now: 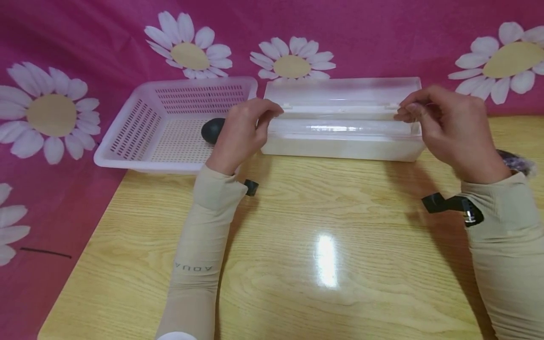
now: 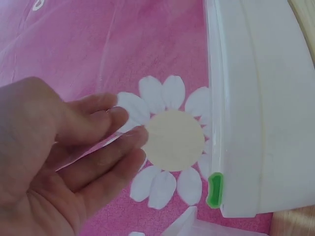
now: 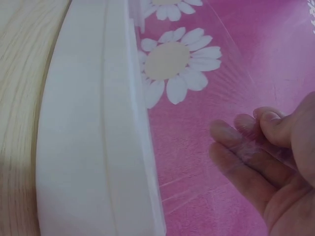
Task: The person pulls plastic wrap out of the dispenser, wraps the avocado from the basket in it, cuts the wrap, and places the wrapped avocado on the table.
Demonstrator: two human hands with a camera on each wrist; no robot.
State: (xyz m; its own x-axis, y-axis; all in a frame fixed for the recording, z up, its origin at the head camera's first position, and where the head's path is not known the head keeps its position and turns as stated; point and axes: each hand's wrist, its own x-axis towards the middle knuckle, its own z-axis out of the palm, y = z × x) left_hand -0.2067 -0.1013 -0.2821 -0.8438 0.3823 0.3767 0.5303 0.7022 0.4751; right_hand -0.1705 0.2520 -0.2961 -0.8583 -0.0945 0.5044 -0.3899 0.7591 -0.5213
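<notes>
A white cling film dispenser box (image 1: 340, 147) stands on the table with its lid raised at the back, and a clear roll (image 1: 335, 127) lies inside. My left hand (image 1: 242, 134) pinches the film near the box's left end. At the right end, my right hand (image 1: 454, 134) pinches the film between thumb and fingers. Transparent cling film (image 3: 241, 83) stretches out from the fingers with fine creases in the right wrist view. In the left wrist view, a green piece (image 2: 215, 191) sits at the end of the box edge.
Left of the box stands a white perforated basket (image 1: 123, 163) holding a dark rounded thing (image 1: 211, 131), partly hidden by my left hand. A purple thing (image 1: 516, 162) in shiny plastic shows behind my right wrist. A pink flowered cloth (image 1: 361, 33) hangs behind the wooden table (image 1: 276, 245).
</notes>
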